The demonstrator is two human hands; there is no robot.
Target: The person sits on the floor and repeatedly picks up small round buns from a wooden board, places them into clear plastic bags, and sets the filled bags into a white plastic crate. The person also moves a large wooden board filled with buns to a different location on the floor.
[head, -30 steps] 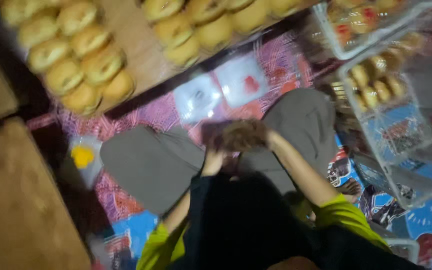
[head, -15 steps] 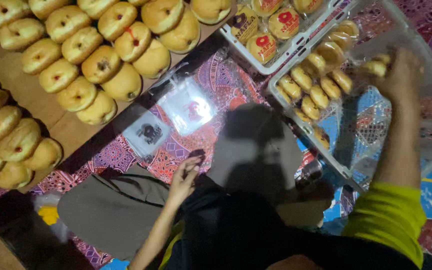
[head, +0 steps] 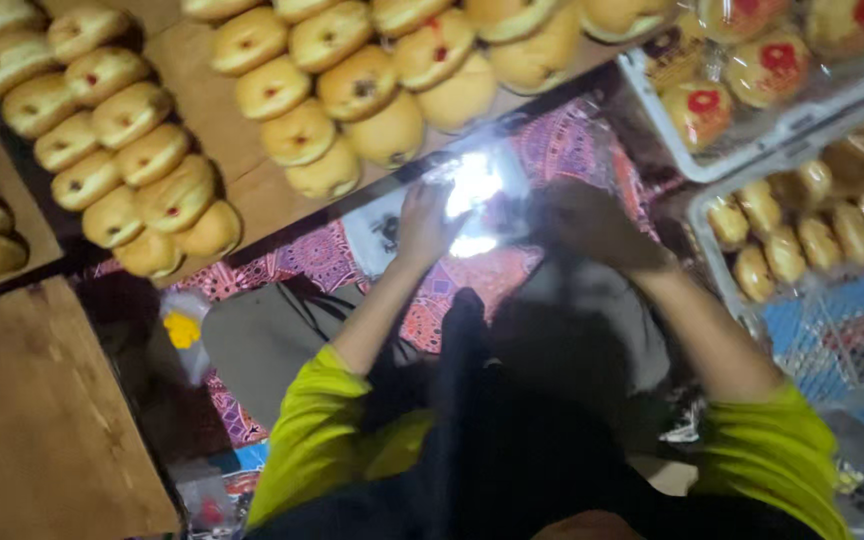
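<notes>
Wooden board (head: 242, 190) of filled buns (head: 357, 85) lies at 11 o'clock. Patterned mat (head: 572, 150) sits at 12 o'clock. Left hand (head: 424, 222) and right hand (head: 584, 222) both grasp a glossy clear bag (head: 472, 185) over the mat. Risk: the slick film may slip or tear under uneven pull.

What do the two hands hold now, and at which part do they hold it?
Both hands hold one clear plastic bag: the left hand at its left edge, the right hand at its right edge. The glare hides the fingers' exact grip.
</notes>
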